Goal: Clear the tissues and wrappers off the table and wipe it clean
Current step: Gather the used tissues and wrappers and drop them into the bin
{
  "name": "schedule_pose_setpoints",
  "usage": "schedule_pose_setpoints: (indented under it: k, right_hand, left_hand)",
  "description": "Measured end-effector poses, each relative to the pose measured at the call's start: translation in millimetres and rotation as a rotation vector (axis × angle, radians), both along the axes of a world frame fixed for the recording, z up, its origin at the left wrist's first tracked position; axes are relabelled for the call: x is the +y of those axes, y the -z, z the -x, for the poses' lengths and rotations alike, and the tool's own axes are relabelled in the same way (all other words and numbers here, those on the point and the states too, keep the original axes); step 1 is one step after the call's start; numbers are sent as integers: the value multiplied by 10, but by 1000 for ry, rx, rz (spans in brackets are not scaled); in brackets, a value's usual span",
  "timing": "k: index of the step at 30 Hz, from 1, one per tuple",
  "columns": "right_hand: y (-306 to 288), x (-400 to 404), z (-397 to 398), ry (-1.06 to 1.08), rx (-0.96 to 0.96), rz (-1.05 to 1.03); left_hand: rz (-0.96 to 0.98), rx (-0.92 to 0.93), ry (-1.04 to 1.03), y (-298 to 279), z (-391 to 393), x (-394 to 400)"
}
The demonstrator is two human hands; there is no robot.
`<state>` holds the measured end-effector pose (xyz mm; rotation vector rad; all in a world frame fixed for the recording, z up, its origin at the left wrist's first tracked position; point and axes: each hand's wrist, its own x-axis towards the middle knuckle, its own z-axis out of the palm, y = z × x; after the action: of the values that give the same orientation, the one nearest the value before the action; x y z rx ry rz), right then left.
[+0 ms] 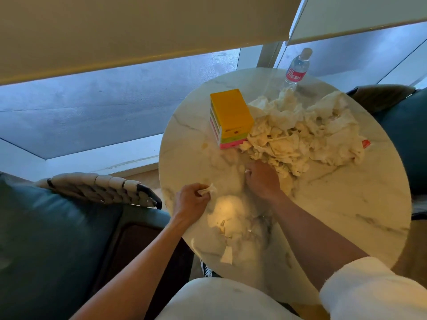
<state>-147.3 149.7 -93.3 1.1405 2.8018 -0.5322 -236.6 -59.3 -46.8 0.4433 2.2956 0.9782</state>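
Observation:
A round white marble table [346, 204] carries a big heap of crumpled white tissues [300, 132] across its far right half. My left hand [191, 199] sits at the table's left edge and grips a small wad of tissue [208, 190]. My right hand [262, 179] lies at the near edge of the heap, fingers curled down around a small white scrap of tissue. A small paper scrap [227, 256] rests near the front edge. A red wrapper [365, 143] peeks out at the heap's right side. Stains and smears mark the tabletop between my hands.
A yellow box on a stack of coloured boxes [231, 116] stands left of the heap. A water bottle [297, 69] stands at the far edge. Teal armchairs [57, 239] flank the table left and right, with windows beyond.

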Motion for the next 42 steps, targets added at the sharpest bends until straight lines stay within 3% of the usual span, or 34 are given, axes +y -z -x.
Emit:
schedule_pose_setpoints:
  k: [6,10,20,24,27,33,37,42]
  right_hand:
    - [-192,-393,-575,102,297,244]
    - [-377,-535,-1158,330,491,367]
    - [-254,-379,-3034,703,597,394]
    - [-169,-213,-3820,835,662,437]
    - [-141,-46,-4477,854,636,463]
    - [532,369,-5668,870,336,590]
    - [982,608,-6068,947,155,740]
    - [1646,914,-6227,1038,69,918]
  left_hand:
    - [-44,-140,26,-56,-431,-35]
    - [-85,-223,119,-146,-806,78]
    - [-35,-247,324,-272,-1911,645]
    - [-48,-348,341,-329,-2587,937]
    - [-27,-389,391,-317,-3205,1136]
    - [60,-452,466,-31,-4325,1605]
    - [155,-490,462,278,-4788,1882]
    - [296,-459,503,1018,-5050,2221]
